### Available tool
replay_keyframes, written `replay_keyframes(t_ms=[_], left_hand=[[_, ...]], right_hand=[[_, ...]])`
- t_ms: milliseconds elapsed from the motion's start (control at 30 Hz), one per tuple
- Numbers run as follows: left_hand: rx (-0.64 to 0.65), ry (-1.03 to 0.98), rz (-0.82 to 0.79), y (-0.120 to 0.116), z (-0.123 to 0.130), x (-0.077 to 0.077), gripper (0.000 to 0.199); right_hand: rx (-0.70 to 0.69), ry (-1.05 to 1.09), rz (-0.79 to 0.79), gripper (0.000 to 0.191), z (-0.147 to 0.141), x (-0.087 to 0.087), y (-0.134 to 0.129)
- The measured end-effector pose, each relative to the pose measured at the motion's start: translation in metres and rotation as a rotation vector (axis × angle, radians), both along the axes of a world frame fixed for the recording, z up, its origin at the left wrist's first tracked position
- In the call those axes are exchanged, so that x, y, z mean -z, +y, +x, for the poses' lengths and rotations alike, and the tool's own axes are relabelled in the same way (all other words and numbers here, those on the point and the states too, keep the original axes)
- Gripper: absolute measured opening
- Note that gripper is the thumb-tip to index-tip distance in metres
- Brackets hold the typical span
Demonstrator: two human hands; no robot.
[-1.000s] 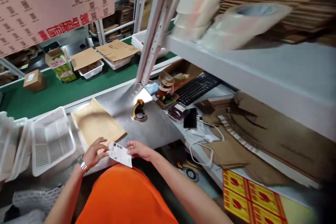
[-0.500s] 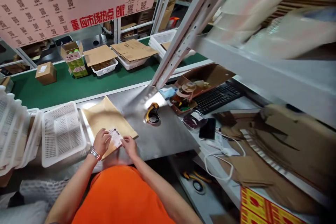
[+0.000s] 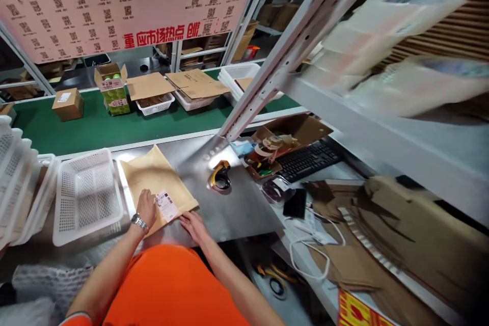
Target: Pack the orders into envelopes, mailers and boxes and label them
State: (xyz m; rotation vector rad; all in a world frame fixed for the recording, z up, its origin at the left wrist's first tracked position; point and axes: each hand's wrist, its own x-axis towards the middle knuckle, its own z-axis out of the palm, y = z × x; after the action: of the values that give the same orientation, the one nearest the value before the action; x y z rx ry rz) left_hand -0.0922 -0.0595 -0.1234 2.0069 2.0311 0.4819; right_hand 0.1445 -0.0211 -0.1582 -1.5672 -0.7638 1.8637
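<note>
There are two hands (image 3: pixel 146 210) (image 3: pixel 194 226), one envelope (image 3: pixel 151 175) (bearing one label (image 3: pixel 167 206)), one wristwatch (image 3: pixel 139 222), one keyboard (image 3: pixel 308 163).

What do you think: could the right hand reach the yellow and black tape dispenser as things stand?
Probably yes: the right hand is at the edge of the envelope, and nothing visible stands on the metal tabletop between hand and tape dispenser.

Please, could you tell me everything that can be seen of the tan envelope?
The tan envelope looks like paper, rectangular and slightly uneven. It lies slanted on the metal table, right of a white basket. A white printed label is on its near part. The left hand rests on it; the right hand has fingers at its near edge.
</note>
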Motion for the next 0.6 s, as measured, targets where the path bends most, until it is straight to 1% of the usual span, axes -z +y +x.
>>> replay_keyframes(t_ms=[67, 167, 233, 300, 400, 500, 533, 600], left_hand=[[0.003, -0.019, -0.002, 0.002, 0.016, 0.001, 0.045], [0.052, -0.039, -0.028, 0.010, 0.041, -0.002, 0.055], [0.070, -0.036, -0.082, 0.017, 0.053, -0.007, 0.067], [0.067, -0.044, -0.120, 0.024, 0.059, -0.012, 0.079], [0.064, -0.098, -0.076, 0.029, 0.059, -0.019, 0.089], [0.063, -0.141, -0.041, 0.030, 0.049, -0.020, 0.105], [0.044, -0.152, -0.037, 0.029, 0.043, -0.019, 0.112], [-0.034, -0.183, -0.007, 0.023, 0.028, -0.015, 0.122]], right_hand=[[0.027, 0.059, -0.040, 0.048, -0.019, -0.006, 0.005], [0.013, 0.150, -0.040, 0.061, -0.040, -0.024, 0.015], [-0.036, 0.256, 0.009, 0.065, -0.046, -0.040, 0.020], [-0.079, 0.357, 0.041, 0.067, -0.045, -0.055, 0.024], [-0.087, 0.419, 0.032, 0.073, -0.036, -0.074, 0.027], [-0.045, 0.434, 0.022, 0.072, -0.024, -0.087, 0.032], [-0.026, 0.428, 0.033, 0.071, -0.020, -0.092, 0.034], [0.007, 0.398, 0.088, 0.072, -0.014, -0.106, 0.041]])
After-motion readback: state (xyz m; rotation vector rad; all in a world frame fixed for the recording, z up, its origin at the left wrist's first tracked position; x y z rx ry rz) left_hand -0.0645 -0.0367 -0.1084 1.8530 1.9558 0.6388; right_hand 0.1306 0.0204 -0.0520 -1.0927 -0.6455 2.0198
